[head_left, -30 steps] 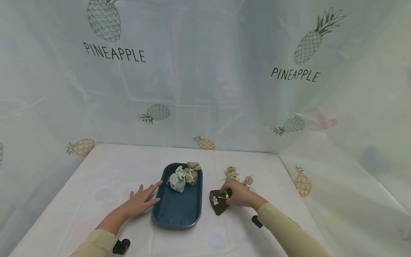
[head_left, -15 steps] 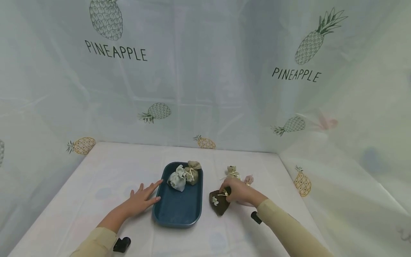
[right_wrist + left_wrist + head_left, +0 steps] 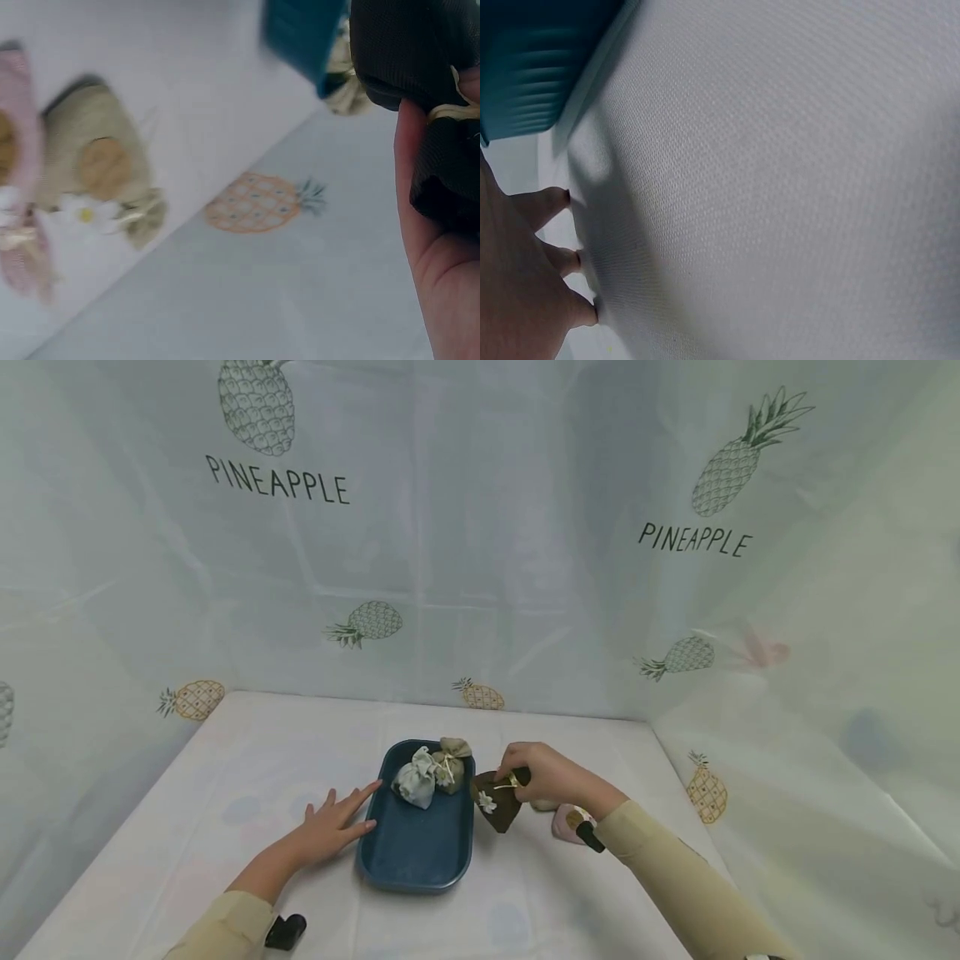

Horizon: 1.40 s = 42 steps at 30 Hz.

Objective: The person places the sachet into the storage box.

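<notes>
My right hand (image 3: 553,777) pinches a dark brown drawstring pouch (image 3: 497,808) by its tied neck, just off the right rim of the blue tray (image 3: 414,864). A white flower trims this pouch, which hangs tilted; it looks nearly black (image 3: 397,45) in the right wrist view. Fingers spread, my left hand (image 3: 330,831) lies beside the tray with its fingertips at the left rim. Inside the tray, toward the back, a pale grey-green pouch (image 3: 416,783) and an olive pouch (image 3: 448,770) sit side by side.
On the white-covered table (image 3: 292,752) right of the tray lie a pink pouch (image 3: 564,828) and a beige pouch (image 3: 94,150), partly hidden by the right arm in the head view. A pineapple-print sheet (image 3: 487,568) hangs behind and at both sides.
My right hand has lifted the brown pouch off the table and carried it left and farther back, up to the tray's right rim. The left hand has stayed in place.
</notes>
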### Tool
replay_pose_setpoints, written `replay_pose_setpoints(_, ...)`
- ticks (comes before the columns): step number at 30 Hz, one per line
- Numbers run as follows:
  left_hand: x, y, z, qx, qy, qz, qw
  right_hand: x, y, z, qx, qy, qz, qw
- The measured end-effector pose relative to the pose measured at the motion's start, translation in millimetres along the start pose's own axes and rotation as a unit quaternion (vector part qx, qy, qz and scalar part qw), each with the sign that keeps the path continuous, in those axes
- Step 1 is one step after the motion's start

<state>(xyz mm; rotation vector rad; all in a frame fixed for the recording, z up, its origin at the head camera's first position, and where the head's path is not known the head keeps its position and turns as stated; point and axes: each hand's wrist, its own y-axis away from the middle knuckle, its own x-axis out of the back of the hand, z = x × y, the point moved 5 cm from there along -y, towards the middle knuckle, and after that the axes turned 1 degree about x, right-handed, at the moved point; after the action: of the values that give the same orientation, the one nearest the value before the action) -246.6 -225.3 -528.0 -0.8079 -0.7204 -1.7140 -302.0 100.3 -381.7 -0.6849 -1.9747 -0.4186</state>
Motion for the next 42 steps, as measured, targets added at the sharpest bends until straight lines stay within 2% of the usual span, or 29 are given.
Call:
replay_pose_setpoints(5,0.4,-0.7,0.5,-0.007,0.004,-0.001,1.0,1,-14.9,-20,0.04,0.013,-0.005,0.9991)
replay_pose_setpoints(10,-0.3,0.3,-1.0,-0.001,0.009,-0.008,0.9999,-5,-33.3,-33,0.06,0.01,-0.01,0.9981)
replay_pose_setpoints(16,-0.5,1.8,-1.4,0.001,0.008,-0.007,0.9999,-21,-57.4,-35,0.068,0.02,-0.03,0.997)
replay_pose_setpoints(20,-0.7,1.8,-1.6,0.001,0.009,-0.004,1.0,-34,-67.9,-32,0.07,0.044,-0.047,0.9955)
replay_pose_setpoints(31,3.0,2.8,1.7,0.0,0.005,0.001,1.0,-61,-80.1,-32,0.063,0.087,-0.11,0.9881)
replay_pose_setpoints(42,-0.9,0.8,-2.4,0.003,-0.004,0.0,1.0,-77,-86.6,-27,0.081,0.105,-0.119,0.9839)
